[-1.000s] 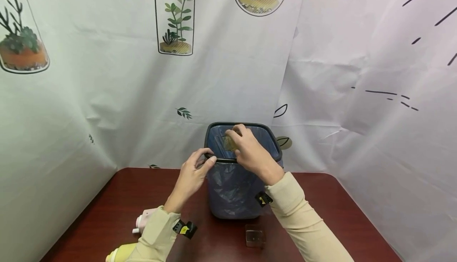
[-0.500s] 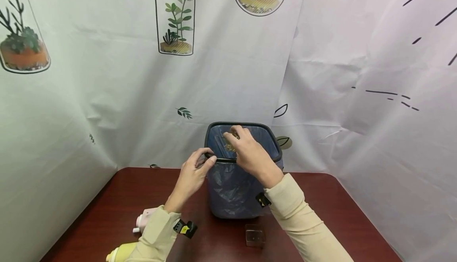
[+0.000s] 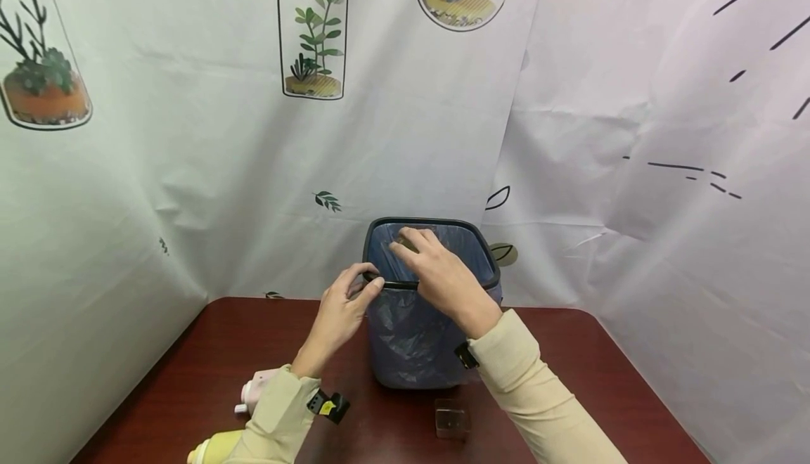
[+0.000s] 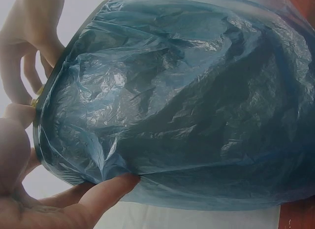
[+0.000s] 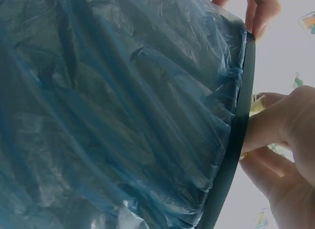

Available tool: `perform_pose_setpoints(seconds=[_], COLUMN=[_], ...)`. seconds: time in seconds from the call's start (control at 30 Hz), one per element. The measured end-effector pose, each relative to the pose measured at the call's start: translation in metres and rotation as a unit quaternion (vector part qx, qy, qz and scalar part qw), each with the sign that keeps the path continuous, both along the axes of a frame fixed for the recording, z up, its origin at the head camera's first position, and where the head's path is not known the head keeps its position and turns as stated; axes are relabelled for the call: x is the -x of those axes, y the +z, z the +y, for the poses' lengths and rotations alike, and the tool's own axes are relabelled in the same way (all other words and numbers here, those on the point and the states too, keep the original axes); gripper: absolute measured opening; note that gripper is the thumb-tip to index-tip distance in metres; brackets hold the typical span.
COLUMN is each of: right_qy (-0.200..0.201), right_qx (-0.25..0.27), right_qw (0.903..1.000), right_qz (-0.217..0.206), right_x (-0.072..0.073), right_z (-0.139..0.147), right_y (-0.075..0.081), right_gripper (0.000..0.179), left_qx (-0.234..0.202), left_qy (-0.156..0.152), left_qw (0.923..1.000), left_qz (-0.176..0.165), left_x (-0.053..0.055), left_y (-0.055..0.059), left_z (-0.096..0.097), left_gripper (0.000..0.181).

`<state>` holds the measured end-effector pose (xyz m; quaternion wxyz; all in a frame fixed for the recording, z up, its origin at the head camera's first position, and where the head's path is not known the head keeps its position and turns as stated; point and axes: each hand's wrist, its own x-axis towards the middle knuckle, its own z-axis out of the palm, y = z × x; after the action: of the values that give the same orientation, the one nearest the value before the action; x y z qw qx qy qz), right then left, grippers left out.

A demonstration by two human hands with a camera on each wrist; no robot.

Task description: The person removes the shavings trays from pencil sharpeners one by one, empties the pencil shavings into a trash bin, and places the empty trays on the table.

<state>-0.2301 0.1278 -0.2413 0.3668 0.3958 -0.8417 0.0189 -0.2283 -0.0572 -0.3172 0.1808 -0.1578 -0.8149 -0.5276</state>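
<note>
A dark-rimmed trash bin (image 3: 414,341), lined with a thin blue plastic bag (image 4: 197,101), stands upright on the table. My left hand (image 3: 342,307) pinches its near left corner; the left wrist view has the thumb flat on the bag's outside and the fingers at the rim (image 5: 239,125). Over the bin's mouth, my right hand (image 3: 446,278) bends down with curled fingers around a small see-through yellowish thing (image 5: 257,105). Most of that thing is hidden behind the fingers, and its exact kind I cannot tell.
A small clear square box (image 3: 451,422) sits on the reddish-brown table (image 3: 278,330) in front of the bin. Left of it, partly behind the left sleeve, are a pink object with a white knob (image 3: 256,390) and a yellow bottle-like object (image 3: 216,448). A printed cloth (image 3: 405,133) hangs behind.
My right hand has dipped slightly down and left over the bin. The yellowish thing, earlier showing below the fingers, is now mostly covered by them. My left hand stays on the rim.
</note>
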Motion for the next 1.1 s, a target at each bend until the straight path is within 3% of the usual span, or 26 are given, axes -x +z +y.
perform_pose_setpoints(seconds=[0.2, 0.47, 0.87, 1.1], right_qy=[0.001, 0.016, 0.008, 0.014], right_qx=[-0.012, 0.019, 0.104, 0.172], right_qw=[0.9999, 0.9996, 0.9929, 0.9814], right_qz=[0.006, 0.011, -0.058, -0.085], right_x=[-0.003, -0.002, -0.004, -0.006], right_z=[0.000, 0.004, 0.014, 0.016], right_y=[0.002, 0.001, -0.003, -0.006], right_gripper=[0.059, 0.056, 0.053, 0.053], left_qx=[-0.001, -0.001, -0.002, 0.003], left_qy=[0.000, 0.000, -0.004, 0.002], left_qw=[1.0000, 1.0000, 1.0000, 0.9999], left_qz=[0.001, 0.003, 0.008, 0.014], left_x=[-0.001, -0.001, -0.001, -0.001], left_y=[0.000, 0.001, -0.001, -0.001], left_z=[0.000, 0.001, 0.000, 0.000], left_gripper=[0.045, 0.039, 0.036, 0.036])
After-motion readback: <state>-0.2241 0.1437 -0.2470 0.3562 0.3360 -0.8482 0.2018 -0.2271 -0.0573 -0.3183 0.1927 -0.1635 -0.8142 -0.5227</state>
